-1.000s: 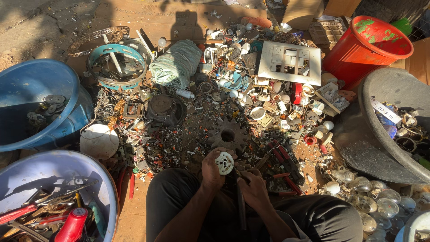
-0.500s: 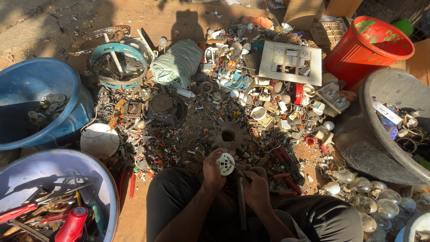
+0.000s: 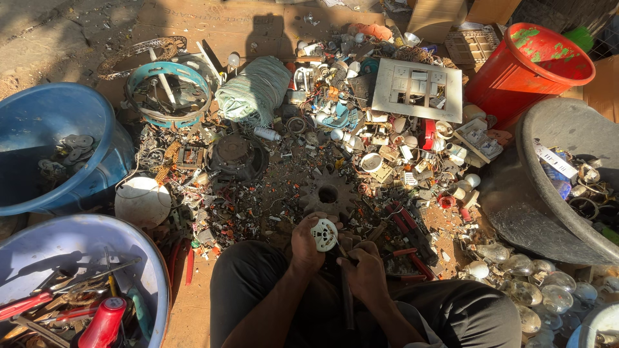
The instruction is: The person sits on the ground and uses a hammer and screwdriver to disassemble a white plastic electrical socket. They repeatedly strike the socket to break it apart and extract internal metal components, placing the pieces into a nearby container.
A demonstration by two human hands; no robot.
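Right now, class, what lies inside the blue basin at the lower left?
The blue basin holds red-handled pliers, a red can and mixed metal hand tools. Whatever lies beneath that pile is covered, and the frame cuts off the basin's lower part.

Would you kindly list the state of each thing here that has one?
left hand: holding a round white fitting
right hand: gripping a dark tool against the fitting
red bucket: upright, open
grey tub: holds scrap
glass bulbs: heaped, intact
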